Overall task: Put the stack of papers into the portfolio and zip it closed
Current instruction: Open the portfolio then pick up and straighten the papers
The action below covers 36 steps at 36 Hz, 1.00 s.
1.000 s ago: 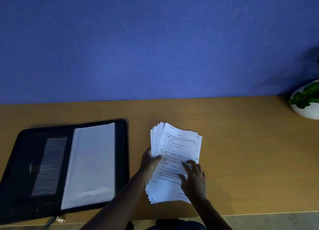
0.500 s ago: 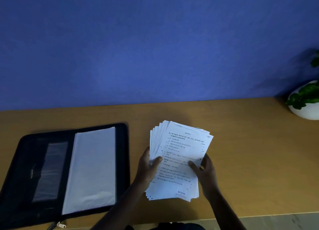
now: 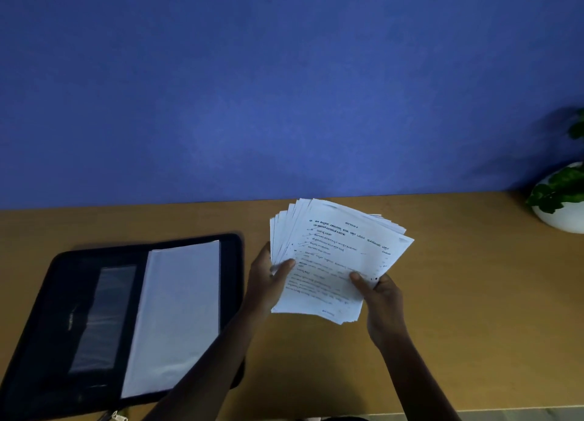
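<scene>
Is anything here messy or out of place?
Only the stack of papers: its sheets are fanned out and skewed rather than squared, most at the upper left corner, gripped by the left hand and right hand. The portfolio lies open and flat on the desk. Nothing looks spilled or damaged.

You see white papers (image 3: 335,262) lined with black print at centre, a black portfolio (image 3: 47,310) with a pale white sheet (image 3: 177,313) at lower left, a tan wooden desk (image 3: 474,294), a blue wall (image 3: 284,88), and green leaves (image 3: 556,190) over a white pot (image 3: 565,221) at right.
</scene>
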Available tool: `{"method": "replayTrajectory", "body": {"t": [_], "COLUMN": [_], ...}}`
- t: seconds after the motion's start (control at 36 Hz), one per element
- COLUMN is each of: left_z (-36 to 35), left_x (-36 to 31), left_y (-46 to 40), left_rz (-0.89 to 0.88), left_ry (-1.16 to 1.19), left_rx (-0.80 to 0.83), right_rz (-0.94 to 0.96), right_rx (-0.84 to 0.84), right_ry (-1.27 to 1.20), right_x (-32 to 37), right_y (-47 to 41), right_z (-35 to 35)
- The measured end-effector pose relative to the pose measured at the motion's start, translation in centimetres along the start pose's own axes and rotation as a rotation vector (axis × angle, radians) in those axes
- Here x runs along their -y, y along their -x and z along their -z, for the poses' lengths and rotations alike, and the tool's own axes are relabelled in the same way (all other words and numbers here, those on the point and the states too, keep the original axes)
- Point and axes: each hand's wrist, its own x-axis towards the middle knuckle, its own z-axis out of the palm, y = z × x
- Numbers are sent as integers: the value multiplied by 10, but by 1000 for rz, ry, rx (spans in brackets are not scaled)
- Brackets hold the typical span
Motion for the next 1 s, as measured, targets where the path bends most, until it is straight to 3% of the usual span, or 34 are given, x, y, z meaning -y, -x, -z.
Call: {"method": "replayTrajectory", "body": {"t": [0.36,0.58,1.0], "left_z": [3,1,-8], "left_x": [16,28,51], "left_y": [12,10,20], "left_rz": [38,50,146], "left_ry": [12,71,83], "left_rx": [12,67,21], "right_rz": [75,105,121], "right_rx": [-45,22,14], "right_ry": [80,236,342], "right_x": [-10,-12,-9], "right_y": [12,5,-1], "right_z": [-8,-6,-16]}}
